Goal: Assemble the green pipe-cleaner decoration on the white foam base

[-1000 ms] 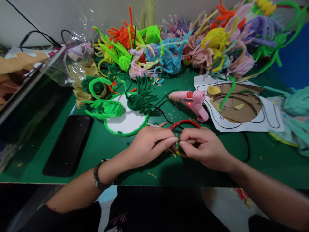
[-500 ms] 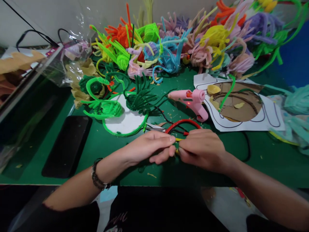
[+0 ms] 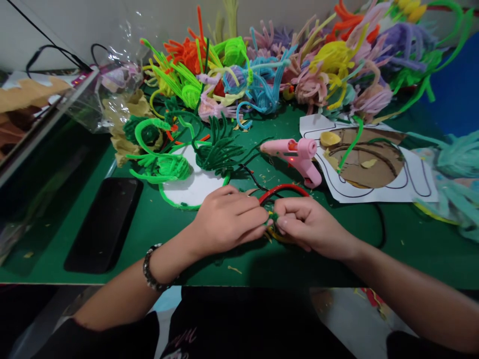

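Observation:
Close together at the table's front middle, both hands pinch a small piece of green and yellow pipe cleaner (image 3: pixel 274 217). My left hand (image 3: pixel 232 219) has its knuckles up and its fingertips closed on the piece's left side. My right hand (image 3: pixel 312 224) grips the other side between thumb and curled fingers. Most of the piece is hidden by the fingers. Just beyond the hands lie red-handled scissors (image 3: pixel 284 188), partly covered by them. Behind my left hand is a white disc (image 3: pixel 183 193) edged in green, with green pipe cleaner bundles (image 3: pixel 170 167) on it.
A pink glue gun (image 3: pixel 295 152) with a lit red light lies beyond my right hand. Right of it is white paper (image 3: pixel 422 184) around brown cardboard. A black phone (image 3: pixel 103 227) lies at left. Many coloured pipe cleaner bundles (image 3: pixel 265 85) line the back of the green table (image 3: pixel 239 271).
My left hand has rolled over, knuckles up, and now covers the scissors' blades. My right hand has turned so its thumb shows. Green now shows between the fingertips, where yellow showed before.

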`<state>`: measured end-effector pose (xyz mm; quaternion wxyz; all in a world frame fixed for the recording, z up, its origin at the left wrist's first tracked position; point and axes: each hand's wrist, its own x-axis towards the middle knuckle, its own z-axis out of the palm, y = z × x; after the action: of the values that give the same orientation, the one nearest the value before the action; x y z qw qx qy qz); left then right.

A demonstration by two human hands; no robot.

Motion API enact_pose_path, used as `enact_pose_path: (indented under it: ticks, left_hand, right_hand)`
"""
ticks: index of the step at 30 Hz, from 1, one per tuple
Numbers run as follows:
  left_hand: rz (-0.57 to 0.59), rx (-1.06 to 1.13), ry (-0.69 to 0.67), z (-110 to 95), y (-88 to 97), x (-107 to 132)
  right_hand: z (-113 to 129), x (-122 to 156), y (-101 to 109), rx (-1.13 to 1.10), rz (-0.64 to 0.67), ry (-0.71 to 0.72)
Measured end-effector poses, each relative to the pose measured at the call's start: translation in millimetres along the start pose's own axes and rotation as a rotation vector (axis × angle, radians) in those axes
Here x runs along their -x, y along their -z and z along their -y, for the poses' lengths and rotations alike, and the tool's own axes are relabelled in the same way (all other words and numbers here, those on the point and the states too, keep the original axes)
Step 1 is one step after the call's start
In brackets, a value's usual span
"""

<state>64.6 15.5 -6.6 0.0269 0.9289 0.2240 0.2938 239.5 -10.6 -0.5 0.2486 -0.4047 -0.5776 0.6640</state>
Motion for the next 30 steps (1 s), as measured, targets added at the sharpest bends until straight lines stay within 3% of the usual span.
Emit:
enact_pose_path:
  ticks: [4, 10, 14, 17, 19, 23, 26, 28, 30]
  left_hand:
    - [0.057, 0.382, 0.236, -7, 1.0, -4]
    - [0.246, 1.3, 0.947, -14, -4.3, -11]
    - [0.271, 1.623, 1.1, -14, -8.4, -12]
    - [0.357, 1.585, 1.046, -12, -6.8, -11]
    - [0.354, 1.309, 0.893, -9, -4.3, -10]
    - [0.12, 0.44, 0.336, 0, -0.9, -5]
    - [-0.027, -0.031, -0.009, 6, -0.6, -1]
    - [-0.086, -0.185, -0.112, 8, -0.1, 0]
    - [-0.096, -0.204, -0.125, 8, 0.9, 0]
  right_hand:
    - [1, 0, -2, 0.329, -0.108, 0.197]
    - [-1, 1, 4, 1.071, -0.301, 0.678]
    - [-1, 3, 6, 1.408, -0.379, 0.887]
    - [0, 3, 4, 1.298, -0.358, 0.822]
    - [1, 3, 2, 1.024, -0.324, 0.63]
    - [1, 1, 1, 0.268, -0.143, 0.136]
    - [-2, 0, 2, -0.129, -0.025, -0.029]
    - [-5, -1, 3, -0.26, 0.014, -0.049]
    - [-6, -2, 3, -0.281, 0.031, -0.052]
